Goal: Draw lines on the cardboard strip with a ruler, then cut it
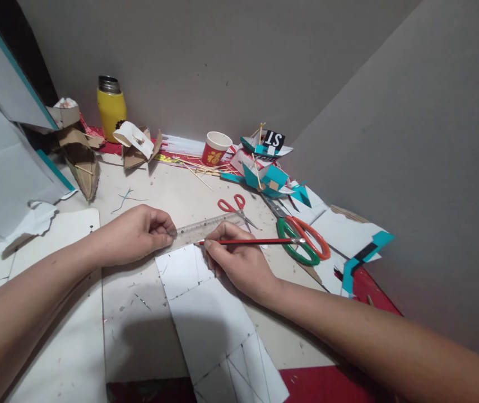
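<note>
My left hand (143, 236) pinches the left end of a clear plastic ruler (199, 226), which lies across the top edge of a white paper strip (214, 313). Between the fingers of my right hand (239, 257) is a red pencil (260, 242), its point toward the strip's top edge near the ruler. Drawn lines and marks cross the strip, several of them slanted at its lower end. Beyond the ruler lie small red-handled scissors (239, 211). Larger scissors (298, 240) with green and orange handles rest right of my right hand.
A yellow bottle (111, 109) without a lid and a red-and-white paper cup (216, 149) stand at the back. Cardboard pieces (83, 165), thin wooden sticks (205, 170) and teal-and-white paper models (266, 173) line the far edge. Grey walls (222, 61) rise behind.
</note>
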`<state>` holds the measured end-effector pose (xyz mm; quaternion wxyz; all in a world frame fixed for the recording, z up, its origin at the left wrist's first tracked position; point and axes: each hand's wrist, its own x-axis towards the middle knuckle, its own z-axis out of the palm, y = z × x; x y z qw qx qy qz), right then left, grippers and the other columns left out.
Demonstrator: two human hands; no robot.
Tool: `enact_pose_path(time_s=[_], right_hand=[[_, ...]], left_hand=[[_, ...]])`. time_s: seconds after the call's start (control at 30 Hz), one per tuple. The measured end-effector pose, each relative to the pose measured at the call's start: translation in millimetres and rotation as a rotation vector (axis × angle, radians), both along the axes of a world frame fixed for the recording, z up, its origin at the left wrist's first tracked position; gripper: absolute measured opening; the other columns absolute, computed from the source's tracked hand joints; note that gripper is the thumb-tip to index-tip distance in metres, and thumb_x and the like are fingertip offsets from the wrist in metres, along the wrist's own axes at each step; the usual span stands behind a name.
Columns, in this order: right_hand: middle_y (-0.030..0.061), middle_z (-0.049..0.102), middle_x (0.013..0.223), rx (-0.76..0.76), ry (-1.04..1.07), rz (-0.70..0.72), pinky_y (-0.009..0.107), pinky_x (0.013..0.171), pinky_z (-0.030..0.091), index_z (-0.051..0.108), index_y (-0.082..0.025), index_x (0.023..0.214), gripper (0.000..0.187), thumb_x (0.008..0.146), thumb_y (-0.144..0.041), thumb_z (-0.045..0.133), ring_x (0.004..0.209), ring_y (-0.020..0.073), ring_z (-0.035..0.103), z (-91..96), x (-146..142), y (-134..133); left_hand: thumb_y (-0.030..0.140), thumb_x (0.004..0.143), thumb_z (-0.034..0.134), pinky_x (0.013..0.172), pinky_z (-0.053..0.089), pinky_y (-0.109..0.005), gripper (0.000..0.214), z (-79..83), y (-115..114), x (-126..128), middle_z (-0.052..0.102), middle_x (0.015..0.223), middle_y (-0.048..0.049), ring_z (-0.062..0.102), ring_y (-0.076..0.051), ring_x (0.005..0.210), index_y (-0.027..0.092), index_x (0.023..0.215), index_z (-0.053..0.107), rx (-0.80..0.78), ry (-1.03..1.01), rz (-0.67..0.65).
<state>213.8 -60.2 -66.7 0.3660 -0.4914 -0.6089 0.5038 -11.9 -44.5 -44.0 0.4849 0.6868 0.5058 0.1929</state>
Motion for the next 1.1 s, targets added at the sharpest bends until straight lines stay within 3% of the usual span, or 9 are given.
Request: enact_pose_path(time_s=[0.57, 1.1], right_hand=[[-0.0071, 0.055, 0.05, 0.028, 0.009, 0.017, 0.021, 0.04, 0.039, 0.051, -0.023, 0.07, 0.013, 0.08, -0.022, 0.06, 0.04, 0.0085, 0.049, -1.1, -0.7, 1.3], [-0.0066, 0.055, 0.05, 0.025, -0.004, 0.013, 0.021, 0.04, 0.039, 0.052, -0.023, 0.069, 0.014, 0.08, -0.023, 0.061, 0.04, 0.009, 0.049, 1.5, -0.9, 0.8]], left_hand=[[0.037, 0.079, 0.062, 0.059, 0.038, -0.026, 0.022, -1.5, 1.1, -0.7, 0.064, 0.07, 0.0004, 0.052, -0.015, 0.064, 0.017, 0.086, 0.069, 0.009, 0.019, -0.009], [0.032, 0.081, 0.063, 0.057, 0.036, -0.025, 0.017, -3.1, 1.5, -2.5, 0.06, 0.067, 0.0027, 0.048, -0.014, 0.062, 0.017, 0.087, 0.069, 0.006, 0.0, -0.017]])
